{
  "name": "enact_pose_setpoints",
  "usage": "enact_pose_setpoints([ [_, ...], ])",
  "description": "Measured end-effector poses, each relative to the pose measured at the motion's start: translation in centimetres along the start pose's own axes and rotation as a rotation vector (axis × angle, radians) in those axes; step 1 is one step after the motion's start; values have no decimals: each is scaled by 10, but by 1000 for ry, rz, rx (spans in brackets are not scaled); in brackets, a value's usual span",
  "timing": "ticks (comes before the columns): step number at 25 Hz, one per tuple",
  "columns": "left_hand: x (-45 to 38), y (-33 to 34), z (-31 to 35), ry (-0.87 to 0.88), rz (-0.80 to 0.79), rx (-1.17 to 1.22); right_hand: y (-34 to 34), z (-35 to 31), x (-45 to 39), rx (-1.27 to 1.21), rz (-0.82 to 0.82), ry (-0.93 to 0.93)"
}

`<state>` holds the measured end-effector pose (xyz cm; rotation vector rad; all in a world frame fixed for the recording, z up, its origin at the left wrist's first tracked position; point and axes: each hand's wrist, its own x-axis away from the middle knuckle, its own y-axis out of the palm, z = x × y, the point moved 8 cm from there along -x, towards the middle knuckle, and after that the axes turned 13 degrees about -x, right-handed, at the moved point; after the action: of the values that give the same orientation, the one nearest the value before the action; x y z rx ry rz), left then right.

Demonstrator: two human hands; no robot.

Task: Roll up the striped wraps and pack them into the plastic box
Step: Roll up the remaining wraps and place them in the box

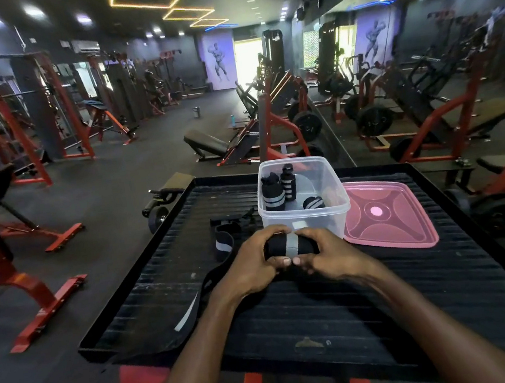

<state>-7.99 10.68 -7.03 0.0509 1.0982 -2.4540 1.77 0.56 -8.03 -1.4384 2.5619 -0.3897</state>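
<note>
A black wrap roll with a grey stripe (291, 245) lies between both hands, just in front of the clear plastic box (335, 212). My left hand (254, 259) grips its left end and my right hand (324, 251) grips its right end, thumbs meeting below it. The wrap's loose tail (192, 303) trails down-left across the black ridged platform (326, 307). Inside the box stand three rolled striped wraps (274, 193). Another unrolled striped wrap (224, 244) lies left of the box.
A pink lid (388, 217) lies on the platform right of the box. The platform has a raised rim and sits on a red frame. Red and black gym machines and benches surround it, with a mirror wall at right.
</note>
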Motion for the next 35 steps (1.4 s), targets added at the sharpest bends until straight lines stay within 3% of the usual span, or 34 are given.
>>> enact_pose_setpoints([
  [2,-1,-8,1,-39,40,-178,-6,3,1,97,92,10],
  [4,-2,-32,6,-60,190,-292,-14,1,5,199,168,11],
  [6,-2,-62,8,-85,363,-324,-15,-3,10,313,168,-6],
  [8,-5,-83,-7,-184,414,-412,-11,-3,14,444,154,-24],
  [11,-8,-94,-48,-391,280,-452,-7,-6,21,651,203,-33],
  [15,4,-88,-78,-517,74,-379,5,-32,31,1049,324,-123],
  [17,14,-81,-82,-560,-34,-378,22,-50,29,920,336,-233],
  [19,19,-78,-81,-556,-68,-388,39,-56,20,570,276,-233],
  [25,24,-66,-70,-409,-167,-330,92,-26,-12,-137,85,179],
  [29,31,-60,-64,-356,-219,-169,90,-30,-21,-164,142,184],
  [35,43,-76,-70,-549,-192,216,84,-36,-20,-178,185,115],
])
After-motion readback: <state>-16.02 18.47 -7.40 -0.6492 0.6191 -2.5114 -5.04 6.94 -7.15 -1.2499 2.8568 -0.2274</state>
